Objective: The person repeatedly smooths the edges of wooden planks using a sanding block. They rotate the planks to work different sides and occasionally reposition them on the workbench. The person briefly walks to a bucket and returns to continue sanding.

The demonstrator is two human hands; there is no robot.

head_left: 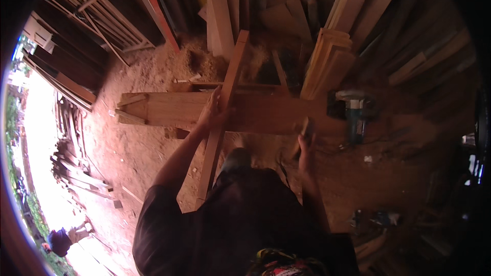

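Note:
A long, narrow wooden beam (235, 66) lies aslant across a wide plank bench (179, 106), its near end reaching beside my body. My left hand (210, 112) is closed on the beam's left side where it crosses the bench. Over the bench's near edge, right of the beam, my right hand (306, 145) grips a small wooden-looking tool (307, 127); blur and shadow hide its exact kind. Farther right on the bench rests a teal and dark power tool (355, 117), apart from my right hand.
Boards (327, 61) lean upright beyond the bench, with more planks (222, 20) and wood shavings (197, 61) behind it. More power tools (383, 218) sit on the floor at lower right. Another person in a blue cap (60, 243) is at the far lower left.

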